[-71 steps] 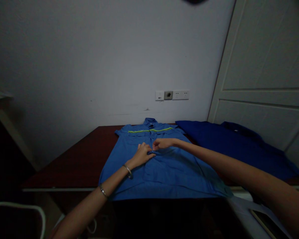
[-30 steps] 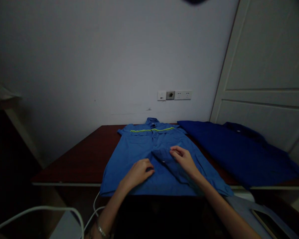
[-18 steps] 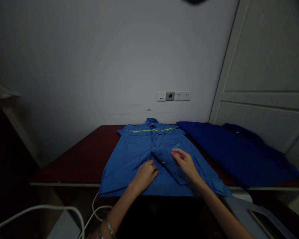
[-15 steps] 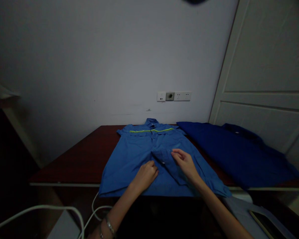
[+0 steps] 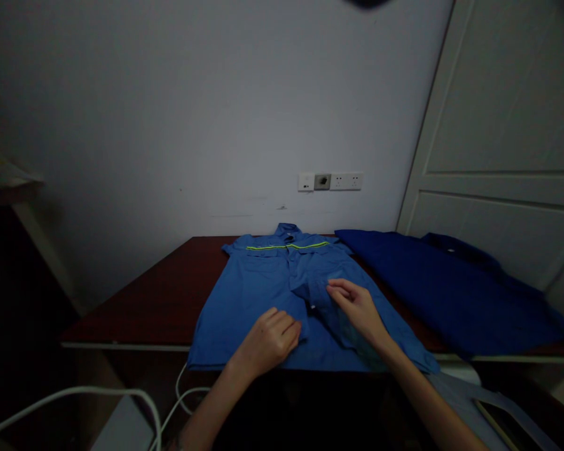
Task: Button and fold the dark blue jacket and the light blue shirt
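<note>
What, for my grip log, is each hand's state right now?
Left hand: curled closed, seemingly holding the shirt.
Right hand: closed, pinching the same shirt.

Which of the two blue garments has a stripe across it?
The lighter blue shirt, touched by the right hand: a yellow-green stripe crosses its chest; the darker garment shows none.

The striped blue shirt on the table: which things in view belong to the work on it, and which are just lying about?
In use:
striped shirt
right hand, pinching the shirt's front
left hand, closed at the shirt's front
table, under the shirt

Lying about:
darker blue garment, beside the shirt
white cable, lower left
</note>
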`<state>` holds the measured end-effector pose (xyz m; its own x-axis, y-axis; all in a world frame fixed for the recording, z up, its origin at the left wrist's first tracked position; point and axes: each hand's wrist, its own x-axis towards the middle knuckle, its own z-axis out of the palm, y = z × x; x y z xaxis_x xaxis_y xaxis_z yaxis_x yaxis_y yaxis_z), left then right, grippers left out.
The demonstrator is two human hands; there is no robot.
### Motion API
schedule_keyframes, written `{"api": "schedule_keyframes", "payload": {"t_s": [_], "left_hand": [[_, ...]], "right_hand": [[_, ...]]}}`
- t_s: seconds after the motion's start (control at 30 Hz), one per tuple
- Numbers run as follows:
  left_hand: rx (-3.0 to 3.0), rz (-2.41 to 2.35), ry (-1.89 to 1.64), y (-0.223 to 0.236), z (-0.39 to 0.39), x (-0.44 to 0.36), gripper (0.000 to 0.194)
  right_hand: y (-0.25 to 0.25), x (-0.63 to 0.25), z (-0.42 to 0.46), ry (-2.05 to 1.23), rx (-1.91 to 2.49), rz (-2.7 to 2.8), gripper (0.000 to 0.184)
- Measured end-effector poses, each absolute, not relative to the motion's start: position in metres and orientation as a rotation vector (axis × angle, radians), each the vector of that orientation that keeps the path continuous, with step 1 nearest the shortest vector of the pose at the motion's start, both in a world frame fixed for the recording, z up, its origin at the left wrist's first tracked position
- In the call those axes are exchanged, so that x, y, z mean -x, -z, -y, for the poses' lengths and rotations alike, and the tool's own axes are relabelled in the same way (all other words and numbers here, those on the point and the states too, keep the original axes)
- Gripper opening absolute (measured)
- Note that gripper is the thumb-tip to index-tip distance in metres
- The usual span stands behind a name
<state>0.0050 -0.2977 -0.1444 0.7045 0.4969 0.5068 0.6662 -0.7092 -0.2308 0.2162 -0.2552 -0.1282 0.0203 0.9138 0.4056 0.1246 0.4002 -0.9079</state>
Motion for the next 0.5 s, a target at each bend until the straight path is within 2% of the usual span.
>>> {"api": "schedule_keyframes", "payload": {"t_s": [0.17, 0.37, 0.5], "left_hand": [[2.515, 0.824, 0.587, 0.163, 0.300, -0.001, 0.021], [2.618, 1.101, 0.918, 0.192, 0.295, -0.013, 0.015], [2.579, 1.263, 0.982, 0.194, 0.298, -0.023, 0.016]], "right_hand": [[0.124, -0.212, 0.260, -0.802, 0.988, 1.460, 0.038], [0.129, -0.212, 0.257, -0.805, 0.978, 1.441, 0.038], [0.131, -0.212, 0.256, -0.820, 0.979, 1.433, 0.037]]}}
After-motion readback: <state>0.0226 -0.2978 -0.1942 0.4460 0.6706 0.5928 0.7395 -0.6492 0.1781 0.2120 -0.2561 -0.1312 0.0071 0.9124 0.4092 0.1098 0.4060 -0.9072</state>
